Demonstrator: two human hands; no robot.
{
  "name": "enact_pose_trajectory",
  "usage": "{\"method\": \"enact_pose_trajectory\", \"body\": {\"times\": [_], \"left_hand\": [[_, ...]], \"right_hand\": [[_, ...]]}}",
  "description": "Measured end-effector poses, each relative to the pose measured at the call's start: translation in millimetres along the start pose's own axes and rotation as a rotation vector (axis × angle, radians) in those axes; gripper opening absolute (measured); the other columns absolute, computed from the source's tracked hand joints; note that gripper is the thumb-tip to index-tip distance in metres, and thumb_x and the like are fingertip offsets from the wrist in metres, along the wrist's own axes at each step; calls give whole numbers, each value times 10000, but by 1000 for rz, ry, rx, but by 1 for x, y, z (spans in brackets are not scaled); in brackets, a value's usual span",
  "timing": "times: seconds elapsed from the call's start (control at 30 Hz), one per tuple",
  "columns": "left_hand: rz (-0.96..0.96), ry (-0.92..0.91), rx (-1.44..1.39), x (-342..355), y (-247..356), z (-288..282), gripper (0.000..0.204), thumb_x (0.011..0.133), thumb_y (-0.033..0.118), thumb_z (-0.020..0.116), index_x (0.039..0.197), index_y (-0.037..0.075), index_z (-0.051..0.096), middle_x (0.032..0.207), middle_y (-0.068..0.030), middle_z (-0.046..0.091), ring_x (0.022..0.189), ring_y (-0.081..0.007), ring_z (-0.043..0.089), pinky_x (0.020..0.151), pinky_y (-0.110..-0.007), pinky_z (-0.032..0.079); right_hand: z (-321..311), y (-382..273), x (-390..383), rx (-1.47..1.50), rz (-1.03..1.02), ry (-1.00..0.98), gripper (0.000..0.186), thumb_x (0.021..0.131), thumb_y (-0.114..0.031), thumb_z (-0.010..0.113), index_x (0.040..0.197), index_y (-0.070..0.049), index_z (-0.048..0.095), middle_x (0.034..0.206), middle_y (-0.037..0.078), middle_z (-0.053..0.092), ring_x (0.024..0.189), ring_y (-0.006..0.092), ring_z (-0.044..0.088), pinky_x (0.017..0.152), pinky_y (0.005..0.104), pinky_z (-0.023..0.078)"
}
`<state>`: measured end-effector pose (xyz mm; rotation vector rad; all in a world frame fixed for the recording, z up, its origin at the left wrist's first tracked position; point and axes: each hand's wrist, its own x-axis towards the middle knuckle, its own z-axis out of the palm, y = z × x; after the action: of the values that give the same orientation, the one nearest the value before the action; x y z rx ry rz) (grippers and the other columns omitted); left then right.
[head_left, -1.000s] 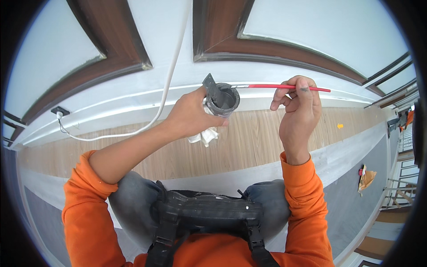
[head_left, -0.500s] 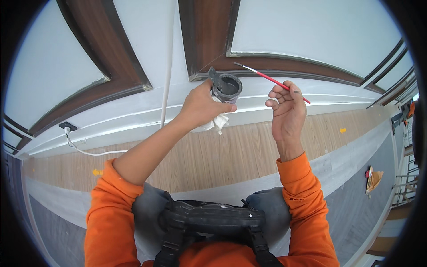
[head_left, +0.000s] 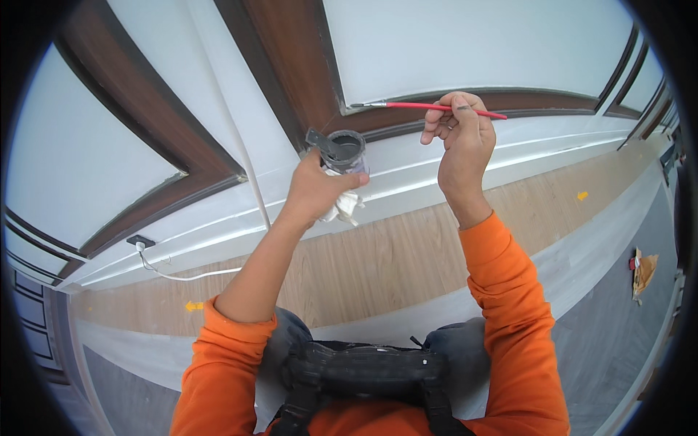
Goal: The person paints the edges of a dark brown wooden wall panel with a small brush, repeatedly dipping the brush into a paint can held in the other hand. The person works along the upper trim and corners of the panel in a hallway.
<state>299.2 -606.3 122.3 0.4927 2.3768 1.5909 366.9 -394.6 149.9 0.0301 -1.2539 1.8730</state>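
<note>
My left hand (head_left: 313, 187) is closed around a small can (head_left: 354, 161) of dark grey paint, its open top facing up. A flat grey-coated blade (head_left: 321, 143), perhaps a putty knife, leans across the can's rim. White crumpled cloth or tissue (head_left: 345, 208) hangs below the can, against my palm. My right hand (head_left: 465, 156) pinches a thin red-handled paintbrush (head_left: 408, 105), held nearly level. Its dark tip is at the inner lower-left corner of a brown wall frame (head_left: 291, 65) with dark grey moulding; whether it touches cannot be made out.
A white cable or pipe (head_left: 246, 156) runs down the wall at left. A black socket (head_left: 141, 240) with a white plug sits low there. White skirting (head_left: 407, 174) borders the wood-look floor (head_left: 363, 261). Brown paper scraps (head_left: 644, 273) lie at right. A black bag (head_left: 371, 370) crosses my lap.
The brush has swung from slanted to nearly level, and its tip has moved left to the frame corner. My right hand has risen. The can sits slightly lower and further left in view.
</note>
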Motion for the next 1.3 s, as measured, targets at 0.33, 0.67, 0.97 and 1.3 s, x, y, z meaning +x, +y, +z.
{"method": "enact_pose_trajectory", "body": {"times": [0.33, 0.67, 0.97, 1.3], "left_hand": [[-67, 26, -58, -3, 8, 11, 669, 691, 218, 933, 1230, -36, 628, 1136, -162, 716, 1009, -247, 701, 908, -349, 543], [8, 7, 7, -2, 5, 9, 661, 688, 241, 935, 1217, -26, 641, 1140, -174, 722, 1037, -261, 706, 922, -361, 537], [28, -35, 57, 2, 0, 5, 654, 711, 207, 929, 1241, -19, 622, 1138, -147, 709, 1041, -233, 681, 930, -345, 527], [43, -32, 79, 5, -4, 7, 634, 706, 199, 934, 1224, -18, 639, 1131, -132, 716, 1038, -229, 684, 931, -349, 530]], "right_hand": [[-15, 13, -16, -106, -73, -90, 250, 1074, -227, 561, 1056, 11, 636, 884, 112, 673, 760, 151, 670, 611, 286, 590], [-6, 18, -19, -177, -147, -177, 216, 1083, -197, 560, 1080, 6, 634, 938, 95, 667, 827, 141, 684, 642, 266, 588], [-5, 17, -19, -281, -231, -215, 178, 1071, -168, 578, 1056, -4, 645, 921, 73, 683, 809, 131, 682, 641, 254, 562], [3, 9, -24, -451, -383, -330, 106, 1025, -90, 618, 1021, 1, 672, 926, 68, 692, 823, 123, 672, 711, 247, 526]]}}
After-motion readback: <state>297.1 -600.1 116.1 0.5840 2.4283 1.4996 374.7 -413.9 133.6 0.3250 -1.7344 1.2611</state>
